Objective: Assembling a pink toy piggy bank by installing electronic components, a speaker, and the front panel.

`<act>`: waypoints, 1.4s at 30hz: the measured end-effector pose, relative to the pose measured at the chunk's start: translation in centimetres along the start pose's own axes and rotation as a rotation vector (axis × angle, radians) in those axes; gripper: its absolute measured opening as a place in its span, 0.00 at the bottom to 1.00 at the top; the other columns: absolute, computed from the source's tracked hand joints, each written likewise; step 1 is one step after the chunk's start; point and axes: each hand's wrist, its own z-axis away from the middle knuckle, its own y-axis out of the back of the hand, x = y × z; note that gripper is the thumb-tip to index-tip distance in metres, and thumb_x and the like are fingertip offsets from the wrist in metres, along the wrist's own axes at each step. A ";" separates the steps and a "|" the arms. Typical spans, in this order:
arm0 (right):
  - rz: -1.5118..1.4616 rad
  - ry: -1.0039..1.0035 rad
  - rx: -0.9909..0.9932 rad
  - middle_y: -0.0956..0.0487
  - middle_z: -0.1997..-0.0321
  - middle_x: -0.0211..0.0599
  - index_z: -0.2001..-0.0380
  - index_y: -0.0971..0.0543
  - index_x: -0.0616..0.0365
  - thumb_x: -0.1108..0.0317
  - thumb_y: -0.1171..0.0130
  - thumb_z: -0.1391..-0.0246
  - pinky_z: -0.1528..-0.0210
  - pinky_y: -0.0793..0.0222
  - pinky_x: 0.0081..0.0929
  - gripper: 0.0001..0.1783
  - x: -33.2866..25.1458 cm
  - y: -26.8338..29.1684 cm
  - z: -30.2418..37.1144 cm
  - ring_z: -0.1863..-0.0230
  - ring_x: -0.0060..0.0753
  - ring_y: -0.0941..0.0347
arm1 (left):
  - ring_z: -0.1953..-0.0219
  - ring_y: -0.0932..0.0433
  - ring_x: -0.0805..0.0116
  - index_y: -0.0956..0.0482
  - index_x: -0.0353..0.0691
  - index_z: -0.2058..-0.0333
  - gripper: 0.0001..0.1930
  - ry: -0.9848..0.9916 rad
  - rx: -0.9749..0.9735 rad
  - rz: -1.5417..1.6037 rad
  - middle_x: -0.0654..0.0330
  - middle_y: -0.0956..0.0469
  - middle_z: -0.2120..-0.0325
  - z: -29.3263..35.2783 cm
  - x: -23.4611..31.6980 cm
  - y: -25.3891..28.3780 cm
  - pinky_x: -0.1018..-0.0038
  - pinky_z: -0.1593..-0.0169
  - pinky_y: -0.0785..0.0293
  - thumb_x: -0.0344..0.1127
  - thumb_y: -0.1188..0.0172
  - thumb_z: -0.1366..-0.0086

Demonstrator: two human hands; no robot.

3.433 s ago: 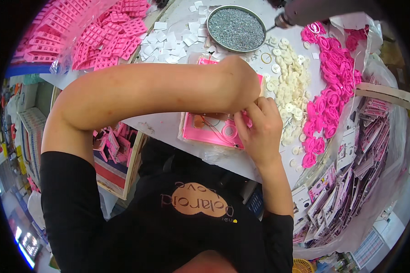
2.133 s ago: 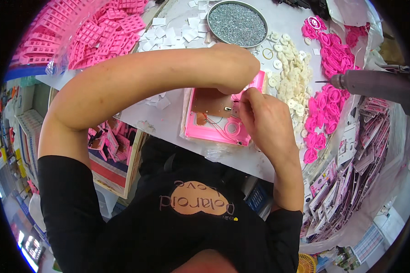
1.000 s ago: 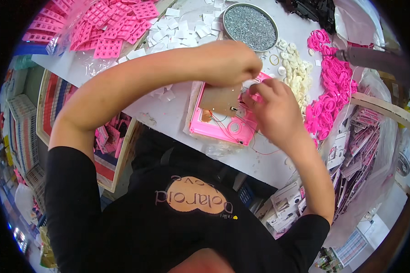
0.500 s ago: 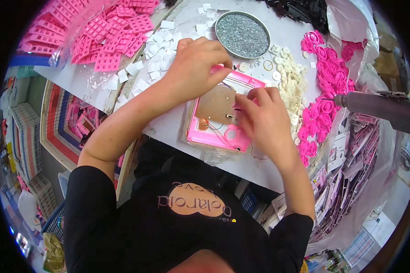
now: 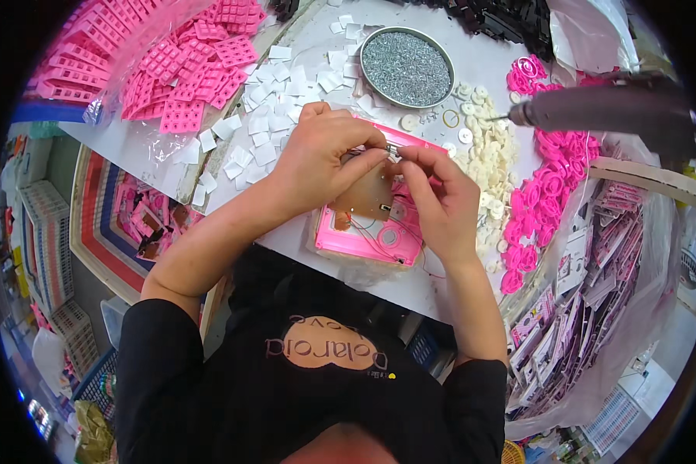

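Note:
A pink plastic housing [image 5: 348,240] lies in front of me on the table, with a tan circuit board [image 5: 366,195] over it and thin red wires [image 5: 361,224] running from the board. My left hand [image 5: 325,155] reaches over the board's far edge, thumb and forefinger pinched together. Facing it, my right hand [image 5: 447,203] is closed too, its fingertips almost touching the left ones. Something small and metallic shows between the two sets of fingertips; its kind is too small to make out. The fingers hide the board's far right corner.
A round tin of screws [image 5: 407,68] stands beyond the housing. White square pads [image 5: 267,127] lie left, pink button pieces [image 5: 182,114] farther left. Cream round parts [image 5: 493,166] and pink loops [image 5: 540,209] lie right. A dark power screwdriver [image 5: 595,108] hangs above them.
Both hands have come together at the board's far edge, the right moving away from the board's side. The board looks more tilted. The hanging screwdriver has swung left and farther from me.

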 end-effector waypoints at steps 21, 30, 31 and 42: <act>0.940 0.244 0.424 0.15 0.64 0.48 0.55 0.15 0.59 0.64 0.40 0.46 0.57 0.23 0.40 0.17 7.9 22.0 -17.1 0.63 0.48 0.17 | 0.76 0.26 0.67 0.17 0.43 0.67 0.06 0.017 -0.051 0.061 0.65 0.21 0.77 0.9 0.2 0.4 0.66 0.56 0.39 0.30 0.30 0.42; 1.057 0.711 0.079 0.22 0.37 0.34 0.34 0.28 0.46 0.71 0.34 0.52 0.41 0.27 0.39 0.38 8.0 20.6 -28.5 0.41 0.50 0.29 | 0.73 0.25 0.68 0.18 0.44 0.66 0.07 0.005 -0.050 -0.006 0.67 0.21 0.76 1.0 0.7 0.8 0.66 0.56 0.40 0.29 0.30 0.43; 1.091 0.720 0.041 0.24 0.35 0.32 0.32 0.31 0.45 0.71 0.34 0.52 0.41 0.27 0.38 0.41 8.1 19.0 -29.0 0.40 0.50 0.30 | 0.73 0.25 0.68 0.18 0.45 0.66 0.07 0.024 -0.049 -0.007 0.67 0.21 0.76 1.4 0.8 1.1 0.66 0.56 0.41 0.29 0.30 0.43; 0.241 0.113 0.529 0.20 0.48 0.38 0.39 0.30 0.57 0.76 0.31 0.44 0.55 0.22 0.24 0.31 1.9 28.3 -10.5 0.50 0.30 0.21 | 0.69 0.24 0.66 0.17 0.43 0.64 0.05 -0.006 0.009 0.035 0.64 0.21 0.73 1.6 -0.4 0.8 0.66 0.53 0.39 0.33 0.32 0.39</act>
